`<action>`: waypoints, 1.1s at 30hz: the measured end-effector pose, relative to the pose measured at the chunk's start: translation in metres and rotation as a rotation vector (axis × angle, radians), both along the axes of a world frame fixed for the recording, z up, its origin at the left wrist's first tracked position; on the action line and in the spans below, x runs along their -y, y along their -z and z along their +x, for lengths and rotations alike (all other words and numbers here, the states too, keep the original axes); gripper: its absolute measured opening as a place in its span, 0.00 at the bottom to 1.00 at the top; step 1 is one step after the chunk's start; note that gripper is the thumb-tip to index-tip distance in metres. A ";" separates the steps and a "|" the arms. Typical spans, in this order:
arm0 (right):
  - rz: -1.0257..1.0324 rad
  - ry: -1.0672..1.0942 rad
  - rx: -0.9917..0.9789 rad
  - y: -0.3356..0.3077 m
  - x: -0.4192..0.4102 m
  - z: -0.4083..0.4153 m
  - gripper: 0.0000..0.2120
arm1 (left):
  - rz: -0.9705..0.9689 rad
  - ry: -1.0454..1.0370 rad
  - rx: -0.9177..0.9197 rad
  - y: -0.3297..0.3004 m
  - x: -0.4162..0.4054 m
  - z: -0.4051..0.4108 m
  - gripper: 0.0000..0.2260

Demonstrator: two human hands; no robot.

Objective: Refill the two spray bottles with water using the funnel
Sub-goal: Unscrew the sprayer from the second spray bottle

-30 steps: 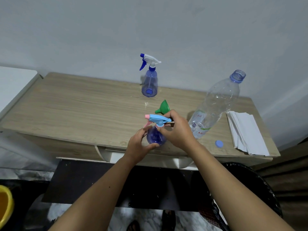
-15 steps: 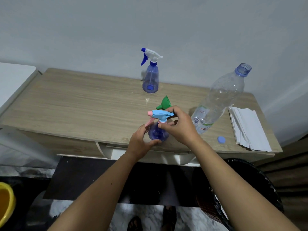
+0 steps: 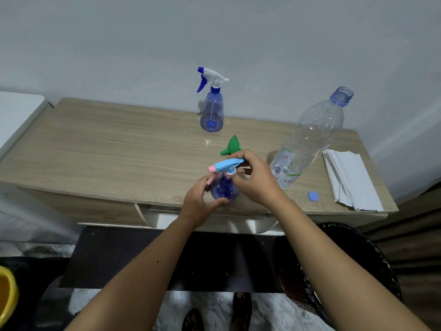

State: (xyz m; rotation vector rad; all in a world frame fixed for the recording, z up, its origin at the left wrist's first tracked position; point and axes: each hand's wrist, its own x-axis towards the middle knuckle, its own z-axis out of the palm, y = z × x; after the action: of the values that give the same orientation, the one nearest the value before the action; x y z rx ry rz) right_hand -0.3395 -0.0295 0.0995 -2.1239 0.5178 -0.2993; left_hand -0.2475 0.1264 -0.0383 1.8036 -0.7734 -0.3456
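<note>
A small blue spray bottle (image 3: 224, 187) with a light-blue and pink spray head (image 3: 225, 165) stands near the table's front edge. My left hand (image 3: 200, 204) grips its body from the left. My right hand (image 3: 256, 177) holds the collar and spray head from the right. A green funnel (image 3: 232, 146) lies on its side just behind my right hand. A second spray bottle (image 3: 212, 108), blue with a white and blue head, stands upright at the back. A large clear water bottle (image 3: 310, 139) stands uncapped to the right.
The wooden table (image 3: 107, 149) is set against a pale wall. A blue bottle cap (image 3: 313, 196) lies near the front right edge, beside a stack of white paper napkins (image 3: 348, 177). A dark woven basket (image 3: 358, 271) sits on the floor at the right, a yellow tub (image 3: 7, 295) at far left.
Both hands have stayed on the small spray bottle. My right fingers have shifted slightly around the spray head's collar, and the view has tilted a little.
</note>
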 end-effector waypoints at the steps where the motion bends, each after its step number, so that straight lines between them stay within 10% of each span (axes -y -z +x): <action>1: 0.010 -0.011 -0.012 -0.002 -0.001 -0.001 0.17 | 0.006 0.003 0.005 0.000 0.000 0.000 0.36; 33: 0.150 0.216 0.506 -0.076 0.032 -0.016 0.22 | -0.015 -0.021 -0.134 -0.005 0.000 -0.003 0.35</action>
State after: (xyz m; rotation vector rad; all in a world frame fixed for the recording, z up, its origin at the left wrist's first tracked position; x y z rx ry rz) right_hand -0.3555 -0.0618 0.1751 -1.7593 0.4500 -0.8648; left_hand -0.2505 0.1268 -0.0335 1.7545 -0.6607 -0.4412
